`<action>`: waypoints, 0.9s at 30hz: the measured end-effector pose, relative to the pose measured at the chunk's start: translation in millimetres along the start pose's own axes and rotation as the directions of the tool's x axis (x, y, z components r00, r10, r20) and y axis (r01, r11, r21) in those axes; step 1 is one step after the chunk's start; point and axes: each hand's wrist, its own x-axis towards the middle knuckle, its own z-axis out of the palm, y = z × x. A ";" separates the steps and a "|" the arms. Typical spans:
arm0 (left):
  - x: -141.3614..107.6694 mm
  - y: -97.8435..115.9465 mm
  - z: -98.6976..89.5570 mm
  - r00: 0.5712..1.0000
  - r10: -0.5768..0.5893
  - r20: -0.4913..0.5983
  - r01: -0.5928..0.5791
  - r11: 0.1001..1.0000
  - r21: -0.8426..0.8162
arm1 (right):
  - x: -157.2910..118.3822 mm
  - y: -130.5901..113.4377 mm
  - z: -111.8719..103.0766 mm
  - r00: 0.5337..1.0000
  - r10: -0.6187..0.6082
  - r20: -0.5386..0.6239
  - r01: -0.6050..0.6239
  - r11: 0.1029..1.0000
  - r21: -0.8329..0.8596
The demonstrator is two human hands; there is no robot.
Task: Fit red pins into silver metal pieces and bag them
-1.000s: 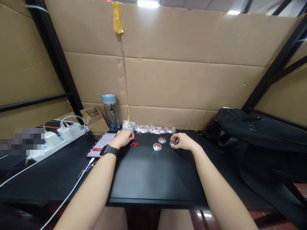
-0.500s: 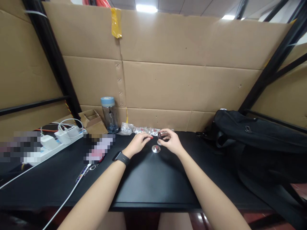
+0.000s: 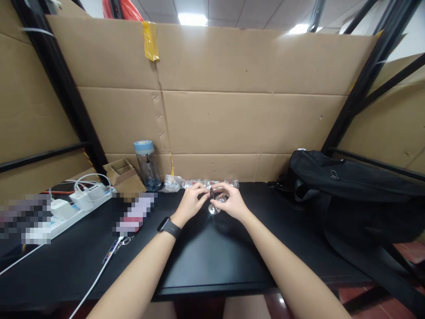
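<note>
Over the middle of the black table, my right hand [image 3: 229,199] grips a small round shiny disc [image 3: 211,193] edge-on between thumb and fingers. My left hand [image 3: 192,200], with a dark watch [image 3: 169,227] on its wrist, meets it from the other side. The left fingers are pinched at the disc; whether they hold something small of their own is hidden. Just below the fingers, a second shiny round piece [image 3: 214,209] lies on the table. Another shiny piece [image 3: 221,199] shows partly behind the right fingers.
Several clear plastic packets [image 3: 172,182] line the cardboard wall [image 3: 212,124]. At left stand a blue-lidded bottle [image 3: 146,166], an opened carton [image 3: 124,177] and a power strip [image 3: 79,204] with cables. A black bag [image 3: 352,195] fills the table's right side.
My right hand has brought the disc left, up to my left fingertips, and turned it edge-on. The hands are now nearly touching. The view has shifted slightly right.
</note>
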 end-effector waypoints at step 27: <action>-1.7 25.8 -8.1 0.997 0.024 0.077 -0.059 0.874 0.482 | -0.3 21.5 -5.3 0.971 0.183 0.157 -0.200 0.974 0.106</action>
